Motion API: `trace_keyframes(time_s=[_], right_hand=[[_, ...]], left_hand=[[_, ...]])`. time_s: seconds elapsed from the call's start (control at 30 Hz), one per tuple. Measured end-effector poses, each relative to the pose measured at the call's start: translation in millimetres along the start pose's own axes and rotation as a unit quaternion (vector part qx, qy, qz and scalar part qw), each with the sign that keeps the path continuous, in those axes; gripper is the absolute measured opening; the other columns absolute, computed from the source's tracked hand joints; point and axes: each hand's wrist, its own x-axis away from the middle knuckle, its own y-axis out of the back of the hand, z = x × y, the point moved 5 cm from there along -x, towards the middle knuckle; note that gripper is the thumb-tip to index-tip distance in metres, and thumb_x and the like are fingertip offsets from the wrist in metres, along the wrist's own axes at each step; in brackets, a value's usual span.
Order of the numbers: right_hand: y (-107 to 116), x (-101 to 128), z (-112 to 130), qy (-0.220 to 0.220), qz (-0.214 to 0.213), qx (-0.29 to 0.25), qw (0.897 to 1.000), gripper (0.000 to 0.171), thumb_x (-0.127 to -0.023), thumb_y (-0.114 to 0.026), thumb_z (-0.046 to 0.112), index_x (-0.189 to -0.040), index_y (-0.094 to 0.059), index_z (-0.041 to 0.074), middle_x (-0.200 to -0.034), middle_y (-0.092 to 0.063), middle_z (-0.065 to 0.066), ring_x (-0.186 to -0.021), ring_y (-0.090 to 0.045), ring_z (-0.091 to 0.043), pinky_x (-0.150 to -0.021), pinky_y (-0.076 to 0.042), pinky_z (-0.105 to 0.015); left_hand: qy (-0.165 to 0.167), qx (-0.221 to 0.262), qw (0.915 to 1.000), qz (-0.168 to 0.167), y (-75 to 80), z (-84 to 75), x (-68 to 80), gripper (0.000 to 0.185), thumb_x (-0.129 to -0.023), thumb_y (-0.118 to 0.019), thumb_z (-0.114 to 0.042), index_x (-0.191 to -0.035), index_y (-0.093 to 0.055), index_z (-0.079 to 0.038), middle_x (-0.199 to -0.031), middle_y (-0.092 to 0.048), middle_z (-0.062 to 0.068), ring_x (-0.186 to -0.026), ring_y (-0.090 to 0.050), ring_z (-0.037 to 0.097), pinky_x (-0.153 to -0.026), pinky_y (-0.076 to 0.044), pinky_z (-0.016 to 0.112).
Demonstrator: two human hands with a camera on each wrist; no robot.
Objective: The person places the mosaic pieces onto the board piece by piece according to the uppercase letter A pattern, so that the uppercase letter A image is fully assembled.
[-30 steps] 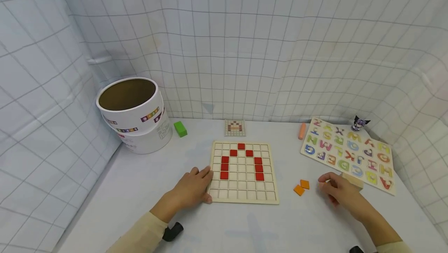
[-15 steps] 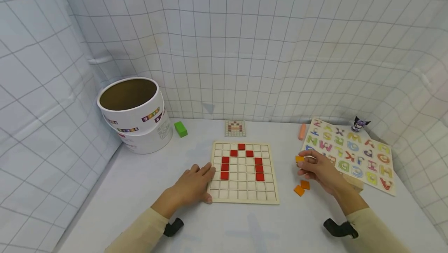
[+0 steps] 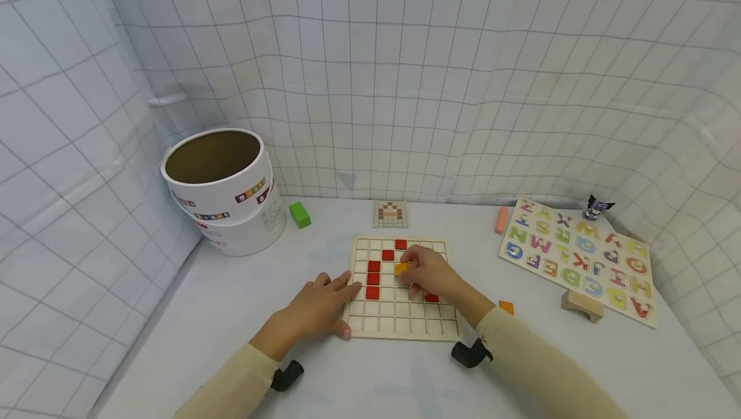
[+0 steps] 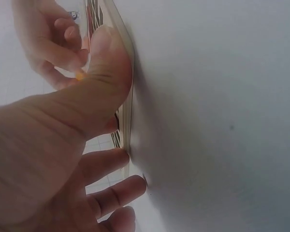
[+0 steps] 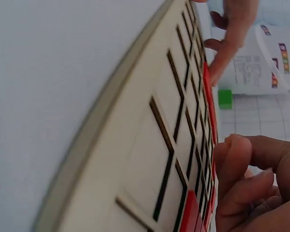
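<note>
A wooden grid board (image 3: 405,324) lies in the middle of the white table, with red tiles (image 3: 373,279) set in an arch shape. My left hand (image 3: 338,293) rests flat with straight fingers on the board's left edge; in the left wrist view its thumb (image 4: 106,63) presses the board's rim (image 4: 128,101). Over the board's upper middle cells, my right hand (image 3: 412,270) pinches an orange tile (image 3: 401,269). The right hand hides some red tiles on the arch's right side. In the right wrist view its curled fingers (image 5: 251,183) hover just above the board (image 5: 150,145).
One orange tile (image 3: 506,307) lies right of the board. Further right are a wooden block (image 3: 581,305) and an alphabet puzzle (image 3: 579,258). A round white box (image 3: 222,187), green block (image 3: 299,214), pattern card (image 3: 390,213) and orange stick (image 3: 500,219) stand behind.
My right hand picked an orange tile up from beside the alphabet puzzle and carried it left over the board. One orange tile is left on the table. The left hand stayed put.
</note>
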Motion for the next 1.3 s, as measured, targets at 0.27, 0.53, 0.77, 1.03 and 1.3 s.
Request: trace_keyframes(time_s=[0.27, 0.53, 0.77, 1.03, 1.3], right_hand=[[-25, -9, 13, 0.025, -0.029, 0.200, 0.979, 0.021, -0.083, -0.079, 0.011, -0.100, -0.067, 0.013, -0.075, -0.061, 0.000, -0.069, -0.054, -0.017, -0.060, -0.043, -0.031], [-28, -10, 18, 0.031, -0.039, 0.205, 0.978, 0.026, -0.084, -0.081, 0.014, -0.107, -0.070, 0.014, -0.080, -0.063, 0.000, -0.071, -0.055, -0.017, -0.061, -0.045, -0.030], [32, 26, 7, 0.080, -0.099, 0.096, 0.987, 0.042, -0.095, -0.072, 0.018, -0.134, -0.061, 0.006, -0.090, -0.062, -0.007, -0.074, -0.057, -0.022, -0.063, -0.048, -0.033], [123, 111, -72, -0.008, -0.115, 0.063, 0.991, 0.045, -0.100, -0.067, 0.022, -0.139, -0.056, 0.004, -0.111, -0.058, -0.015, -0.071, -0.055, -0.022, -0.055, -0.045, -0.029], [136, 133, -103, -0.063, -0.058, 0.120, 0.989, 0.057, -0.091, -0.077, 0.023, -0.142, -0.057, 0.011, -0.120, -0.058, -0.013, -0.089, -0.053, -0.024, -0.066, -0.046, -0.031]], left_hand=[[-0.011, 0.000, 0.9999, -0.002, 5.8, -4.2, 2.8, 0.091, -0.072, -0.084, -0.048, -0.151, -0.051, -0.016, -0.161, -0.040, 0.014, -0.119, -0.049, 0.032, -0.098, -0.044, 0.052], [-0.003, -0.003, 1.0000, -0.002, 4.9, -1.1, 2.9, 0.091, -0.071, -0.084, -0.048, -0.151, -0.052, -0.017, -0.161, -0.041, 0.013, -0.117, -0.049, 0.030, -0.098, -0.044, 0.051], [-0.007, 0.006, 1.0000, -0.001, 0.4, 0.9, 0.4, 0.092, -0.072, -0.084, -0.048, -0.152, -0.050, -0.018, -0.162, -0.038, 0.013, -0.117, -0.047, 0.030, -0.097, -0.044, 0.051], [-0.015, -0.003, 0.9999, 0.006, -2.5, -3.7, 1.9, 0.092, -0.074, -0.084, -0.048, -0.153, -0.049, -0.015, -0.162, -0.038, 0.015, -0.116, -0.047, 0.029, -0.097, -0.045, 0.047], [-0.010, -0.010, 0.9999, -0.005, -0.3, -2.9, 1.8, 0.091, -0.074, -0.084, -0.048, -0.152, -0.050, -0.015, -0.161, -0.039, 0.014, -0.117, -0.048, 0.030, -0.097, -0.046, 0.046]])
